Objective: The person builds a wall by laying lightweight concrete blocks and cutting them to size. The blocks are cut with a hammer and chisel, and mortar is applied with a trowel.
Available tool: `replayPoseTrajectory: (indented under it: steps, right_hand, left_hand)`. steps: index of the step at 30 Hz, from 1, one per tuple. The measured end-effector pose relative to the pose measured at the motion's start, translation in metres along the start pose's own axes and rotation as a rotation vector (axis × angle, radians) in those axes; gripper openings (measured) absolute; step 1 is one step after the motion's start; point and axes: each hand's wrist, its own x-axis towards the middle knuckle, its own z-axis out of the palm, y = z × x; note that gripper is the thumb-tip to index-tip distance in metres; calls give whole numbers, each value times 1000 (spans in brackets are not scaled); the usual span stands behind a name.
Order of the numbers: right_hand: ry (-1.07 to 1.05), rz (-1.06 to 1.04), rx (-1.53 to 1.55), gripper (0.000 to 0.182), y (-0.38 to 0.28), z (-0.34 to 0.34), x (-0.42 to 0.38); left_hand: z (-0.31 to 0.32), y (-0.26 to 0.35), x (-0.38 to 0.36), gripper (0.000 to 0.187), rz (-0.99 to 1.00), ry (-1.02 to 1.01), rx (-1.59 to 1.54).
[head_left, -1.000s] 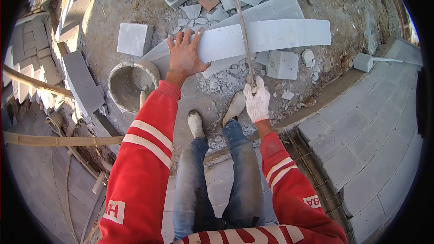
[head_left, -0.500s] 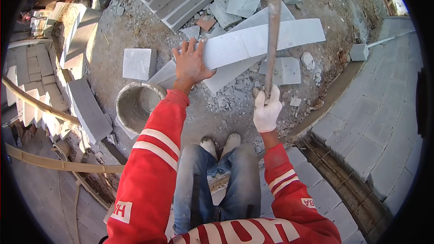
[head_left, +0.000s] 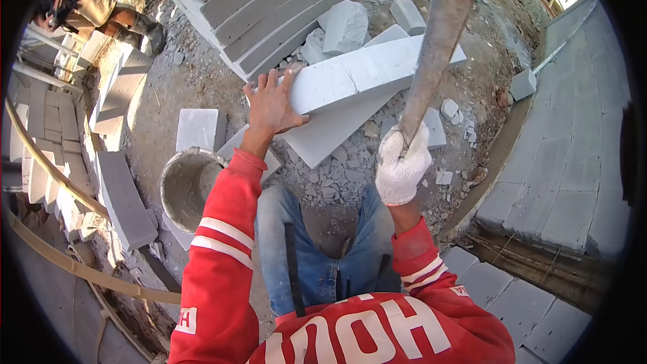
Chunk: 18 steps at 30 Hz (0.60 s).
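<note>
A long white lightweight concrete block (head_left: 364, 71) lies across a flat grey slab (head_left: 330, 131) on the rubble. My bare left hand (head_left: 273, 104) is at the block's left end, fingers spread and thumb by its lower edge. In a white knitted glove, my right hand (head_left: 402, 165) is closed around the grip of a long, worn, flat metal blade (head_left: 441, 40). The blade points up and away from me, overlapping the right part of the block in this view. Broken chips (head_left: 340, 175) lie on the ground below the slab.
A mortar-crusted bucket (head_left: 176, 192) and a cut block (head_left: 201, 129) are on my left. Stacked blocks (head_left: 269, 10) rise ahead, beside broken chunks (head_left: 347, 27). A block wall (head_left: 559, 141) runs along my right. Another person's boot (head_left: 153, 37) shows at upper left.
The blade has risen toward the camera and tilted right, and my right hand looks closer. My left hand stays at the block's end. My view has shifted, and my shoes have left sight.
</note>
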Motion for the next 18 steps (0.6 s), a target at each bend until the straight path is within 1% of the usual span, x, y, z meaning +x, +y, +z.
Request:
replayPoseTrajectory:
  steps: [1, 2, 3, 4, 5, 7, 9, 10, 11, 12, 14, 15, 16, 17, 18]
  right_hand:
    - [-48, -60, -252, 32, 35, 11, -12]
    - [-207, 23, -358, 32, 71, 24, -24]
    - [-379, 109, -470, 32, 80, 30, -28]
    - [-384, 95, -472, 32, 88, 28, -36]
    - [-366, 129, -443, 32, 94, 27, -41]
    - [-356, 154, -412, 32, 79, 24, -34]
    - [-188, 166, -197, 34, 46, 5, -24]
    - [-104, 139, -145, 36, 16, -7, -15]
    - [10, -10, -123, 37, 7, -17, -6]
    - [49, -102, -31, 37, -8, -30, 7]
    - [193, -174, 406, 37, -57, -35, 25]
    - [187, -179, 411, 37, -64, -31, 28]
    - [266, -179, 509, 36, -70, -27, 30]
    - [346, -179, 607, 36, -73, -24, 33]
    - [324, -265, 363, 34, -42, -13, 27]
  left_hand:
    - [-1, 1, 4, 117, 19, 26, 17]
    - [0, 3, 5, 117, -6, 59, 30]
    - [5, 5, 2, 117, -39, 84, 34]
    - [12, 8, -3, 117, -50, 93, 29]
    - [16, 10, -1, 116, -56, 102, 26]
    - [16, 7, 7, 115, -73, 117, 22]
    - [14, 5, 9, 115, -6, 106, -82]
    - [13, 7, 10, 115, -16, 104, -90]
    - [11, 8, 11, 120, -32, 77, -91]
    - [10, 9, 11, 125, -48, 51, -92]
    - [9, 21, 12, 124, -103, 62, -46]
    - [9, 24, 13, 124, -148, 69, 3]
    - [11, 23, 11, 124, -156, 73, 3]
    - [13, 21, 10, 119, -115, 125, -39]
    - [16, 19, 9, 113, -73, 177, -79]
